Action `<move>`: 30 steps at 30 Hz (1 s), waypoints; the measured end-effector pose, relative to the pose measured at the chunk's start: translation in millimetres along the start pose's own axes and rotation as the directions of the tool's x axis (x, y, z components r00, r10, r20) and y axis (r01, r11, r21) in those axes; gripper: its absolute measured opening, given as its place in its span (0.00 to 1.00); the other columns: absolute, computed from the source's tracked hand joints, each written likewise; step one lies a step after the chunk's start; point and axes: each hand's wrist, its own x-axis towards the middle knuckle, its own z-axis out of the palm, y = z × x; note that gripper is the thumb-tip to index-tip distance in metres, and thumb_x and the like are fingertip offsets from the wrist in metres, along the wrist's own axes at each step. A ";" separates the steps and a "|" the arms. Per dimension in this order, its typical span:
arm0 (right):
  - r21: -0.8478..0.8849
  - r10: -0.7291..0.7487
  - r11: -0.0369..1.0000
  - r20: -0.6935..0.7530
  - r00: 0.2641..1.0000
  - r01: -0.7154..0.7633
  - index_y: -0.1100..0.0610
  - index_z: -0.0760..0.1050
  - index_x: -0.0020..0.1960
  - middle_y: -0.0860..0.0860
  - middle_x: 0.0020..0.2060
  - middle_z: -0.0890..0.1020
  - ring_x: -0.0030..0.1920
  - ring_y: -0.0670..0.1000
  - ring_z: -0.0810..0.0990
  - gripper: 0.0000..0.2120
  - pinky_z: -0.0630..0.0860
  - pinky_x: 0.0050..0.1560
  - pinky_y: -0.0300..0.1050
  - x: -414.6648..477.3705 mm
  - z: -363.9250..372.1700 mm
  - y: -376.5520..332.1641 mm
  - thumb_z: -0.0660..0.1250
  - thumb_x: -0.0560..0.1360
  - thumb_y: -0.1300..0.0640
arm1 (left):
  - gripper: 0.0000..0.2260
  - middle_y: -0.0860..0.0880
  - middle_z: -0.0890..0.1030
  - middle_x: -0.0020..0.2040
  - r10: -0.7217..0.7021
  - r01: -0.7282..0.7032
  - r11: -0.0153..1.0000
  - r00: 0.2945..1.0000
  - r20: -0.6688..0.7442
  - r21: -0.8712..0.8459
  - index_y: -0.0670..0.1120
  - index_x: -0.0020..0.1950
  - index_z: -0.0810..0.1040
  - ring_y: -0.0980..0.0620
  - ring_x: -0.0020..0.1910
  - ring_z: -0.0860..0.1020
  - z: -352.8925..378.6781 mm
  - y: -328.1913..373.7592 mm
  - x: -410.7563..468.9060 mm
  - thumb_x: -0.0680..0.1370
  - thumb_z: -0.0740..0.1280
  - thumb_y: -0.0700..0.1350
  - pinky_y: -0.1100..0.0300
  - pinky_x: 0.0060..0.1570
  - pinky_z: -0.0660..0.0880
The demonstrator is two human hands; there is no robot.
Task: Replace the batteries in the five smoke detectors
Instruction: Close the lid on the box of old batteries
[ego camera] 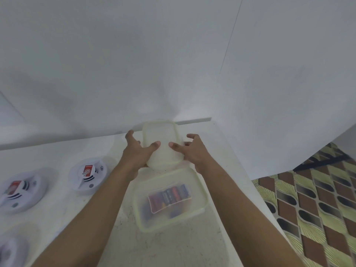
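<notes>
Left hand (pixel 138 153) and right hand (pixel 192 153) both gripping a clear lidded container (pixel 159 137), just beyond the battery-filled container (pixel 169 199), smoke detectors (pixel 87 175) lying to its left on the tabletop (pixel 173 247)

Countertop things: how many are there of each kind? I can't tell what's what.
Smoke detectors: 3 in view, one cut off at the frame edge
Clear plastic containers: 2, the far container gripped by the left hand and right hand, the near container holding batteries
Batteries: too blurred to count
Total: 5, batteries aside
</notes>
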 end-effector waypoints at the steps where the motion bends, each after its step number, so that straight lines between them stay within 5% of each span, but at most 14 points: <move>1: 0.005 -0.006 1.000 -0.029 1.000 0.006 0.56 0.61 0.74 0.55 0.62 0.77 0.61 0.56 0.79 0.42 0.79 0.62 0.54 1.0 0.3 -2.2 0.81 0.69 0.49 | 0.47 0.44 0.64 0.76 0.005 -0.005 1.000 1.000 0.014 0.011 0.59 0.79 0.45 0.43 0.59 0.75 -1.4 1.5 -1.6 0.72 0.76 0.54 0.48 0.45 0.82; 3: -0.008 -0.025 1.000 -0.079 0.997 0.025 0.56 0.66 0.71 0.53 0.59 0.77 0.58 0.53 0.79 0.35 0.78 0.53 0.45 2.1 2.5 -6.7 0.79 0.71 0.49 | 0.50 0.45 0.62 0.76 0.037 -0.038 0.996 0.999 0.025 0.077 0.59 0.79 0.45 0.45 0.58 0.75 -3.2 5.2 -4.2 0.71 0.78 0.52 0.50 0.41 0.82; 6: -0.118 -0.089 0.989 -0.044 0.995 0.083 0.54 0.72 0.65 0.52 0.57 0.79 0.52 0.51 0.80 0.23 0.74 0.42 0.38 4.5 8.0 -13.2 0.75 0.75 0.48 | 0.55 0.46 0.56 0.79 0.183 -0.173 0.940 0.983 -0.008 0.294 0.56 0.80 0.45 0.43 0.73 0.65 -10.4 11.8 -1.6 0.66 0.81 0.54 0.46 0.64 0.73; 9: -0.188 -0.101 0.975 0.099 0.990 0.119 0.54 0.74 0.64 0.54 0.60 0.81 0.54 0.53 0.83 0.17 0.79 0.48 0.44 7.6 14.1 -19.2 0.70 0.79 0.48 | 0.50 0.50 0.53 0.80 0.345 -0.321 0.791 0.937 0.053 0.520 0.57 0.80 0.51 0.46 0.79 0.53 -18.1 17.9 2.3 0.67 0.79 0.58 0.39 0.74 0.58; 12: -0.270 -0.106 0.951 0.167 0.980 0.149 0.52 0.76 0.64 0.53 0.62 0.80 0.58 0.54 0.81 0.15 0.78 0.55 0.46 12.0 18.3 -24.8 0.69 0.80 0.48 | 0.34 0.50 0.60 0.79 0.417 -0.335 0.717 0.909 0.008 0.611 0.55 0.77 0.62 0.45 0.78 0.56 -22.7 23.6 6.6 0.74 0.72 0.58 0.38 0.71 0.58; 18: -0.356 -0.143 0.917 0.135 0.981 0.182 0.49 0.76 0.67 0.49 0.64 0.78 0.61 0.50 0.77 0.18 0.72 0.57 0.43 11.2 17.9 -25.3 0.68 0.79 0.45 | 0.30 0.47 0.74 0.70 0.276 -0.229 0.864 0.960 -0.042 0.448 0.50 0.74 0.67 0.44 0.66 0.74 -29.6 17.2 19.2 0.76 0.70 0.59 0.52 0.63 0.71; 20: -0.339 -0.141 0.927 0.084 0.986 0.161 0.52 0.72 0.70 0.49 0.64 0.76 0.60 0.50 0.75 0.22 0.70 0.57 0.43 7.9 16.9 -21.9 0.67 0.80 0.44 | 0.31 0.45 0.75 0.68 0.229 -0.180 0.907 0.970 -0.087 0.381 0.50 0.74 0.66 0.44 0.65 0.74 -28.5 13.2 16.5 0.75 0.70 0.60 0.55 0.58 0.70; 25: -0.279 -0.114 0.955 -0.010 0.993 0.106 0.54 0.69 0.69 0.49 0.61 0.77 0.53 0.48 0.77 0.24 0.72 0.45 0.39 0.3 13.3 -12.3 0.67 0.79 0.42 | 0.32 0.41 0.73 0.67 0.239 -0.150 0.933 0.938 -0.252 0.327 0.44 0.72 0.66 0.41 0.66 0.72 -11.0 7.6 10.6 0.76 0.70 0.59 0.51 0.64 0.69; 30: -0.225 -0.091 0.970 0.006 0.996 0.090 0.51 0.63 0.74 0.51 0.64 0.76 0.60 0.53 0.77 0.24 0.74 0.57 0.45 -3.1 8.9 -8.8 0.61 0.82 0.42 | 0.34 0.45 0.71 0.72 0.202 -0.131 0.943 0.955 -0.215 0.304 0.47 0.75 0.65 0.44 0.70 0.70 1.9 0.5 1.8 0.75 0.70 0.61 0.51 0.67 0.67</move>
